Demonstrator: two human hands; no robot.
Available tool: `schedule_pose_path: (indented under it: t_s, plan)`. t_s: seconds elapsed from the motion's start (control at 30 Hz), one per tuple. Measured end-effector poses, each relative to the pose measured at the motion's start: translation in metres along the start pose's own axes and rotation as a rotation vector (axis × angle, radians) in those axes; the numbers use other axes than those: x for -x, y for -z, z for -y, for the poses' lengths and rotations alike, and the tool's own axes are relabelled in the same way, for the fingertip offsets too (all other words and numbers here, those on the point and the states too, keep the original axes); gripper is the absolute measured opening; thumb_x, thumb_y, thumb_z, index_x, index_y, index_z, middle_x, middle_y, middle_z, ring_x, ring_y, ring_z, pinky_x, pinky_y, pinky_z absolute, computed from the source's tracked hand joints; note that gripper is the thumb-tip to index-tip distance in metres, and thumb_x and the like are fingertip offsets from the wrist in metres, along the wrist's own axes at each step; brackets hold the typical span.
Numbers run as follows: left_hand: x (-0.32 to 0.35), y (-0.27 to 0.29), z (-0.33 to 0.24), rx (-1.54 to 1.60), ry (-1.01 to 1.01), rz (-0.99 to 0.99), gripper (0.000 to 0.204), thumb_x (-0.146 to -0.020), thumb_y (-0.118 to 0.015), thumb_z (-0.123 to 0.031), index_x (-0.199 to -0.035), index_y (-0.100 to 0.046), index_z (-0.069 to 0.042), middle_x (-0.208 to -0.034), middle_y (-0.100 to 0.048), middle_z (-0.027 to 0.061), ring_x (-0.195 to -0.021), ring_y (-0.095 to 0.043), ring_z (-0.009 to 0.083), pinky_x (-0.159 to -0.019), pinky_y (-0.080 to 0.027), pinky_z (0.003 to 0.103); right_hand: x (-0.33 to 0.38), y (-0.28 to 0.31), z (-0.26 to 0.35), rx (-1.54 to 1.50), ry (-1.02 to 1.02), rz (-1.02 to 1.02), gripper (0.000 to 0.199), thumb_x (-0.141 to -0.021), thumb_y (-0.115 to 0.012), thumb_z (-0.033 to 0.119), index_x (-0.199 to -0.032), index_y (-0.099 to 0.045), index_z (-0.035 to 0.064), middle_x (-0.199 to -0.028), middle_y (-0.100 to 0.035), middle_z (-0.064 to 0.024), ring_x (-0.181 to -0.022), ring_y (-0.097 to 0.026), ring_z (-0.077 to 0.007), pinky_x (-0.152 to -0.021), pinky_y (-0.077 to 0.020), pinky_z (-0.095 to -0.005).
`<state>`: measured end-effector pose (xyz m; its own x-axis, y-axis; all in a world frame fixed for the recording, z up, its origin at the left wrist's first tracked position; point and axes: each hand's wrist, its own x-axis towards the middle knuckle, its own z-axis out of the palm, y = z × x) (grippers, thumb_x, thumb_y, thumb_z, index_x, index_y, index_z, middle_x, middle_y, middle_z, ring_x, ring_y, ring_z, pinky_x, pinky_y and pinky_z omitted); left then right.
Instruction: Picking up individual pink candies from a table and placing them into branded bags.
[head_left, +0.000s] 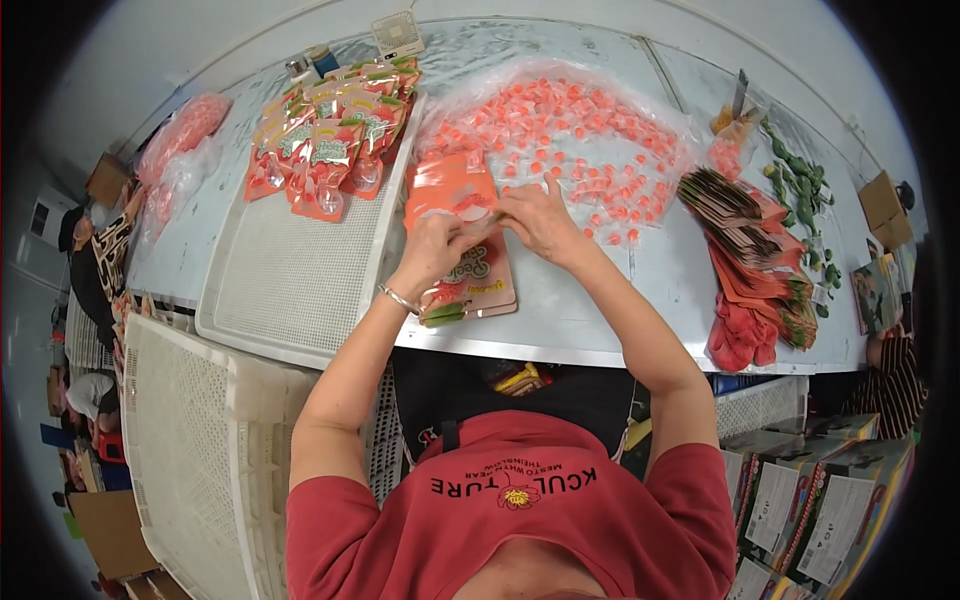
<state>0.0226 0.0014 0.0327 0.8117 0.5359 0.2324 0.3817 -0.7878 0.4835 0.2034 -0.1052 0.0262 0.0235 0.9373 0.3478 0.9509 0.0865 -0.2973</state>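
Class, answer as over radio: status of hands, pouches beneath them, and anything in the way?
Left hand, right hand: close together over pouches, exact grip unclear. Pouches lying on table. Wrapped red candies spread just beyond, apparently not blocking.

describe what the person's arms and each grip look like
Both arms are bare below short red sleeves. A silvery bangle circles the left wrist; the right wrist shows no jewellery. Neither the left grip nor the right grip wears a glove.
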Motion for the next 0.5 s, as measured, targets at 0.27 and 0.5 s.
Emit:
schedule_pose_path:
  t_s: [0.27,0.5]
  plan:
    - [-0.005,-0.004,0.022,0.454,0.251,0.118,0.027,-0.076,-0.074,-0.021,-0.089,-0.066,0.001,-0.072,-0.063,0.0046,-0.066,-0.056,0.0066,-0.056,-0.045,0.028,0.003,-0.002,0.022,0.104,0.266,-0.290,0.033,-0.071,-0.068,0.011,-0.104,-0.061,0.0121,-0.116,-0.053,-0.0074,-0.116,-0.046,-0.0252,-0.099,-0.0287,-0.0522]
    - [-0.006,-0.021,0.028,0.933,0.390,0.353,0.016,-0.079,-0.068,-0.015,-0.088,-0.061,-0.004,-0.072,-0.054,-0.0010,-0.074,-0.054,0.0050,-0.058,-0.043,0.023,0.001,-0.013,0.011,0.169,0.393,-0.234,0.010,-0.065,-0.062,0.011,-0.071,-0.056,0.0067,-0.089,-0.056,-0.0029,-0.092,-0.052,-0.0198,-0.078,-0.0375,-0.0367]
